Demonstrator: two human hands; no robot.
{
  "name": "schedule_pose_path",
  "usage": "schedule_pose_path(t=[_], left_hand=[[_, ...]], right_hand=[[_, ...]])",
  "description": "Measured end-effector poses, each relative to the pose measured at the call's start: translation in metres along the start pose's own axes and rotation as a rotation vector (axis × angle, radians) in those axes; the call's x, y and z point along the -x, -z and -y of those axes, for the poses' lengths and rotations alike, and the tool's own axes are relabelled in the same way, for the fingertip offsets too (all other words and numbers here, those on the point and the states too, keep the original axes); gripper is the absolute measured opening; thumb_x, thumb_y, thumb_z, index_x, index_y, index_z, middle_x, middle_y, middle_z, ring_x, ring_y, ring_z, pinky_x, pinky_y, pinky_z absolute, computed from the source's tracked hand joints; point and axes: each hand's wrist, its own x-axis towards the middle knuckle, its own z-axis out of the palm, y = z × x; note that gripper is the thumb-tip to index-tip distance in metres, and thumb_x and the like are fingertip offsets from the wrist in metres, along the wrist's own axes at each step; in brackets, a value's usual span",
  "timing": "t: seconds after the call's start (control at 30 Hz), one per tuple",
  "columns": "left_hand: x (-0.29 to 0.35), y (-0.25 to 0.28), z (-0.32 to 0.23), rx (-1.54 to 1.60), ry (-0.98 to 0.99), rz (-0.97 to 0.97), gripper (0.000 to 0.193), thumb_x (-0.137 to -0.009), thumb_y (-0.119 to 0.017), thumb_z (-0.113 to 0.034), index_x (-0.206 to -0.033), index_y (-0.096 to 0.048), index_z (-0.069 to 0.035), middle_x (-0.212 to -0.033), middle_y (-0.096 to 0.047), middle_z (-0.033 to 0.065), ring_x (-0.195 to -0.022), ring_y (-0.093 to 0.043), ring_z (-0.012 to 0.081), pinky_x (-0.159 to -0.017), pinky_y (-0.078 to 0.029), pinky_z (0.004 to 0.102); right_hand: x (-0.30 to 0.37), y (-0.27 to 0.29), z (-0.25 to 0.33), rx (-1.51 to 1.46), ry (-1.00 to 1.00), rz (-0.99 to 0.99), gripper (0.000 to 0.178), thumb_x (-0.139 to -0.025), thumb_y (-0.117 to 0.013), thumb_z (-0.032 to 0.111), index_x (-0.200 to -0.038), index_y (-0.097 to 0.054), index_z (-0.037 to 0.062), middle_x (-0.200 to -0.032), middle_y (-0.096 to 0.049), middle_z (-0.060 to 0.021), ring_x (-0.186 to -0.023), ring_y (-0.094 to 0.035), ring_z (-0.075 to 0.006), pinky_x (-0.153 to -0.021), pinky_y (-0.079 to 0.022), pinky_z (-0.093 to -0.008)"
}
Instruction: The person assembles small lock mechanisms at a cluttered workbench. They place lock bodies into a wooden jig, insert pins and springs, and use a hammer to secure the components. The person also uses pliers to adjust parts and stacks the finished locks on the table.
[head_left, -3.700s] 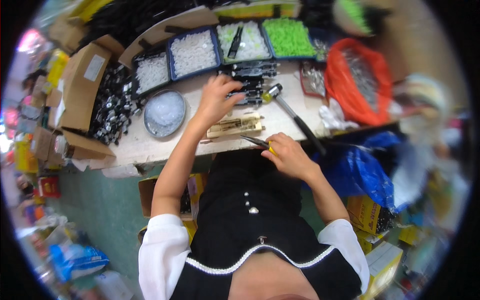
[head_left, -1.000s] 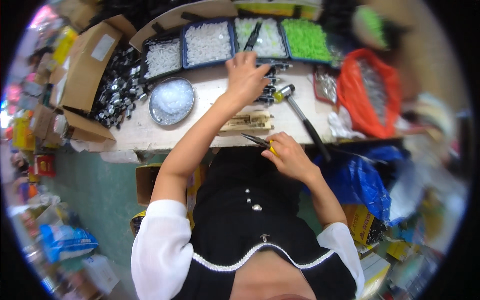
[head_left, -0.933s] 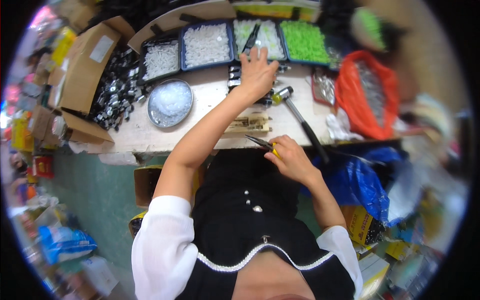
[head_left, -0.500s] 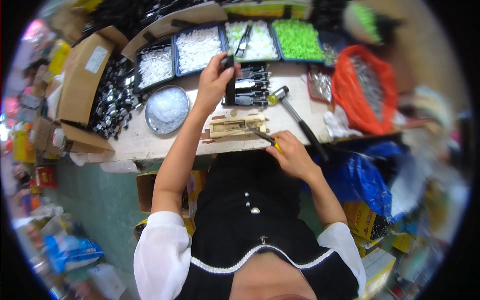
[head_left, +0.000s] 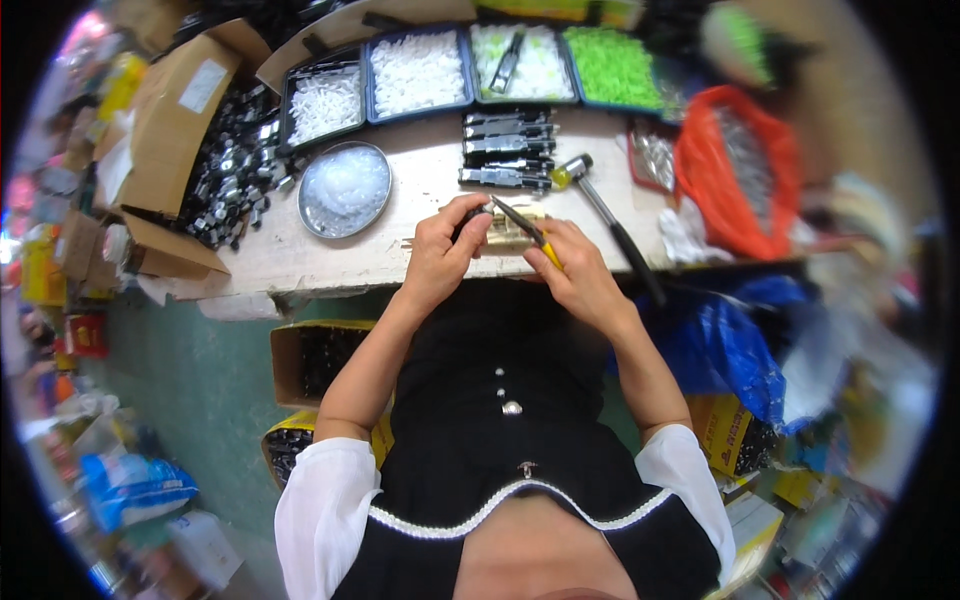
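My left hand [head_left: 447, 245] is closed around a black, elongated part [head_left: 466, 222], mostly hidden by the fingers, above the near edge of the bench. In my right hand [head_left: 578, 270] is a pair of yellow-handled pliers [head_left: 524, 224], its dark pointed jaws reaching toward the left fingertips. Beneath and between both hands lies a pale wooden block fixture [head_left: 507, 232], partly covered. Just beyond the hands, several black-and-silver assemblies [head_left: 505, 178] lie in a stacked row. A hammer [head_left: 604, 212] with a yellowish face rests right of them.
Trays of white pieces [head_left: 418, 75] and green pieces [head_left: 612, 68] line the back. A round metal dish [head_left: 345, 190] of clear bits sits left, near a cardboard box [head_left: 170, 130] and heaped black-and-silver parts [head_left: 235, 165]. An orange-red bag [head_left: 695, 150] stands right.
My left hand has come down from beside the trays toward me with the black part, near the fixture. The right hand has risen slightly with the pliers; their tip now meets the left fingertips.
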Motion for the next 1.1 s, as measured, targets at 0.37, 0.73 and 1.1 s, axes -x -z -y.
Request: schedule_pose_path(t=[0.37,0.73,1.1], left_hand=[[0.004,-0.013,-0.001,-0.348,-0.286,-0.140,0.020,-0.086,-0.059,-0.010,-0.102,-0.058,0.003,-0.075,-0.061,0.0099,-0.059,-0.057,0.0130,-0.054,-0.044,0.0266],[0.001,0.017,-0.014,0.616,0.524,0.390,0.022,-0.088,-0.057,-0.020,-0.093,-0.055,0.001,-0.061,-0.053,0.0068,-0.045,-0.050,0.0132,-0.038,-0.040,0.0239],[0.051,0.050,0.009,0.627,0.647,0.382,0.032,-0.084,-0.061,-0.024,-0.097,-0.055,0.004,-0.063,-0.055,0.0109,-0.045,-0.052,0.0167,-0.040,-0.043,0.0258]], right_hand=[[0.000,0.003,0.008,0.028,0.024,0.049,0.021,-0.083,-0.059,0.014,-0.077,-0.054,-0.0057,-0.086,-0.054,-0.0181,-0.083,-0.052,-0.0334,-0.075,-0.043,-0.0406],[0.011,0.013,0.002,0.084,0.089,0.208,0.019,-0.079,-0.062,0.010,-0.072,-0.052,-0.0041,-0.076,-0.051,-0.0156,-0.073,-0.053,-0.0308,-0.064,-0.044,-0.0382],[0.012,-0.004,0.008,0.136,0.230,0.311,0.025,-0.081,-0.063,0.020,-0.077,-0.056,-0.0040,-0.091,-0.055,-0.0142,-0.085,-0.051,-0.0299,-0.077,-0.042,-0.0396]])
